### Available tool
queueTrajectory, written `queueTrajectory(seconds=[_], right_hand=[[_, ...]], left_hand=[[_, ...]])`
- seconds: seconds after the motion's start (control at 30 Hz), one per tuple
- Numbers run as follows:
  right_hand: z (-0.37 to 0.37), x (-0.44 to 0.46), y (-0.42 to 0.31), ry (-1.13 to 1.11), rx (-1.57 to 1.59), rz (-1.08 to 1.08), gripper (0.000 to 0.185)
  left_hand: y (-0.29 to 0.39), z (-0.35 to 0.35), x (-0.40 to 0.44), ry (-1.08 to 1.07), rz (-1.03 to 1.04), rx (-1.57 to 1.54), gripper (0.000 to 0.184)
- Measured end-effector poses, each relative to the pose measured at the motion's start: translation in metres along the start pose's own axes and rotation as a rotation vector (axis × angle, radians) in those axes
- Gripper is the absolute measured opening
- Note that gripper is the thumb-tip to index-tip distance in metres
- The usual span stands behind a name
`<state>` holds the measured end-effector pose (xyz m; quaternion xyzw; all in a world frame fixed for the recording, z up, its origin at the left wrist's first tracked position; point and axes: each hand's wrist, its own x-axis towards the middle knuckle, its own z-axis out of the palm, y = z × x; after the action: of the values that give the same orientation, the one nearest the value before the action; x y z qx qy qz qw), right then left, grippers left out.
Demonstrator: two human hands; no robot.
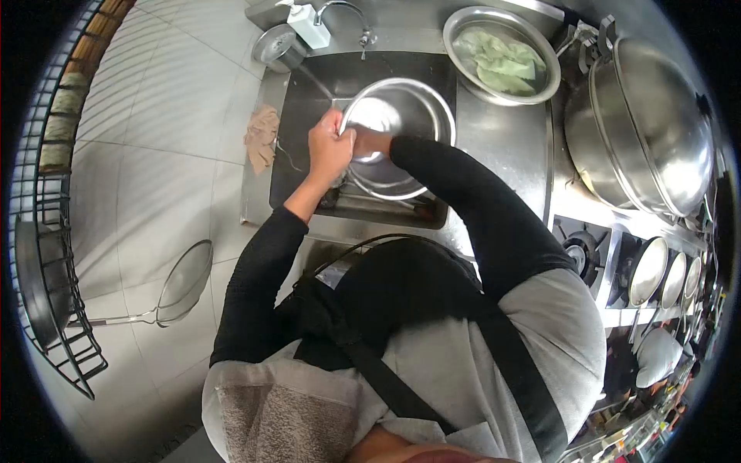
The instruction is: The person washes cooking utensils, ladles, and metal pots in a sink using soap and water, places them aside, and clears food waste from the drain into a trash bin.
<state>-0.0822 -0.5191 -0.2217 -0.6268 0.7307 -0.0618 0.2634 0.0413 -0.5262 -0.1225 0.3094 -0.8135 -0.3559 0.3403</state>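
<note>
A round metal bowl (441, 116) sits over the sink (307, 77), its shiny inside facing up. My left hand (330, 147) is closed at the left rim of this bowl, fingers curled over the edge and thumb toward the inside. My right hand (372, 143) reaches across from the right and meets the left hand over the same side of the bowl. Its fingers are hidden behind the left hand, so their grip does not show. Under the bowl, dark items in the sink bottom are only partly visible.
A faucet (363, 35), a white pump bottle (309, 27) and a metal pot (279, 48) stand behind the sink. To the right are a basin (553, 73) with leafy greens (502, 62) and a large domed pot (656, 131). A crumpled cloth (262, 139) lies on the left edge; a strainer (185, 284) sticks out at left.
</note>
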Motion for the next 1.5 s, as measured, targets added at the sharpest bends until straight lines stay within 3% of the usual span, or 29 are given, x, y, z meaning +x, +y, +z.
queueTrajectory(seconds=[0.07, 0.1, 0.17, 0.27, 0.33, 0.37, 0.43, 0.47, 0.5, 0.57, 0.6, 0.67, 0.7, 0.73, 0.77, 0.87, 0.9, 1.0, 1.07, 1.13, 1.23, 1.33, 1.37, 1.43, 1.5], right_hand=[[0.004, 0.065, 0.037, -0.070, -0.049, -0.122, 0.030], [0.005, 0.062, 0.034, 0.010, -0.057, -0.092, 0.032], [0.016, 0.046, 0.027, 0.157, -0.066, -0.027, 0.035], [0.075, 0.072, 0.076, 0.271, 0.092, -0.043, 0.035], [0.011, 0.011, 0.068, 0.284, 0.052, -0.125, 0.042], [-0.015, 0.005, 0.059, 0.378, 0.161, -0.055, 0.037], [-0.017, 0.021, 0.041, 0.654, 0.228, 0.012, 0.028], [-0.009, 0.027, 0.038, 0.500, 0.060, -0.160, 0.025], [-0.007, 0.022, 0.040, 0.523, 0.000, -0.354, 0.025], [-0.021, 0.028, 0.051, 0.502, -0.206, -0.410, 0.025], [-0.039, 0.033, 0.060, 0.453, -0.350, -0.262, 0.025], [-0.065, -0.014, 0.051, 0.623, -0.367, -0.289, 0.026], [-0.044, -0.006, 0.055, 0.548, -0.675, -0.176, 0.029], [-0.017, -0.003, 0.054, 0.404, -0.765, -0.092, 0.030], [0.014, 0.004, 0.043, 0.524, -0.466, 0.032, 0.028], [0.017, 0.026, -0.008, 0.443, 0.408, 0.106, 0.030], [0.013, 0.034, -0.021, 0.445, 0.625, 0.112, 0.031], [-0.005, -0.006, -0.057, 0.616, 1.115, 0.014, 0.035], [-0.018, -0.063, -0.061, 0.674, 1.044, -0.174, 0.038], [-0.019, -0.096, -0.002, 0.419, 0.302, -0.573, 0.042], [-0.065, -0.127, -0.010, 0.124, 0.199, -0.347, 0.034], [-0.004, -0.038, -0.024, 0.472, 0.569, -0.413, 0.026], [-0.006, -0.014, -0.007, 0.586, 0.339, -0.325, 0.021], [-0.035, -0.006, 0.018, 0.667, 0.369, -0.015, 0.018], [-0.038, -0.004, -0.003, 0.696, 0.671, -0.095, 0.016]], left_hand=[[0.015, -0.010, -0.015, -0.078, 0.002, 0.087, 0.012], [0.022, -0.016, -0.018, -0.112, 0.006, 0.134, 0.013], [0.022, -0.015, -0.009, -0.059, -0.081, -0.068, 0.014], [0.026, -0.015, 0.002, -0.009, -0.109, -0.134, 0.016], [0.024, -0.023, -0.004, -0.042, -0.170, -0.114, 0.015], [0.008, -0.020, -0.007, -0.058, -0.078, -0.097, 0.015], [0.009, -0.016, 0.001, -0.039, -0.098, -0.136, 0.015], [0.009, -0.014, 0.005, -0.025, -0.107, -0.159, 0.015], [0.009, -0.015, 0.012, -0.005, -0.100, -0.163, 0.015], [0.008, -0.018, 0.012, -0.007, -0.117, -0.198, 0.015], [0.006, -0.019, 0.009, -0.014, -0.130, -0.214, 0.015], [-0.001, -0.022, 0.015, -0.011, -0.064, -0.078, 0.016], [0.015, -0.025, 0.019, 0.018, -0.043, -0.039, 0.017], [0.027, -0.026, 0.027, 0.060, -0.007, -0.005, 0.018], [0.033, -0.024, 0.031, 0.046, -0.057, -0.153, 0.020], [0.007, -0.011, 0.028, -0.013, 0.033, -0.153, 0.021], [0.014, -0.009, 0.022, -0.023, -0.043, -0.146, 0.021], [-0.030, -0.014, 0.033, 0.081, 0.000, -0.068, 0.022], [-0.029, -0.023, 0.040, 0.172, -0.099, -0.216, 0.029], [-0.032, -0.036, 0.041, 0.201, -0.097, -0.180, 0.033], [-0.026, -0.037, 0.027, 0.164, -0.082, 0.053, 0.039], [-0.039, -0.017, 0.025, 0.100, -0.104, 0.022, 0.048], [-0.034, -0.015, 0.019, 0.071, -0.141, -0.011, 0.043], [-0.025, -0.016, 0.009, 0.027, -0.222, -0.148, 0.033], [-0.019, -0.018, 0.007, 0.010, -0.301, -0.367, 0.023]])
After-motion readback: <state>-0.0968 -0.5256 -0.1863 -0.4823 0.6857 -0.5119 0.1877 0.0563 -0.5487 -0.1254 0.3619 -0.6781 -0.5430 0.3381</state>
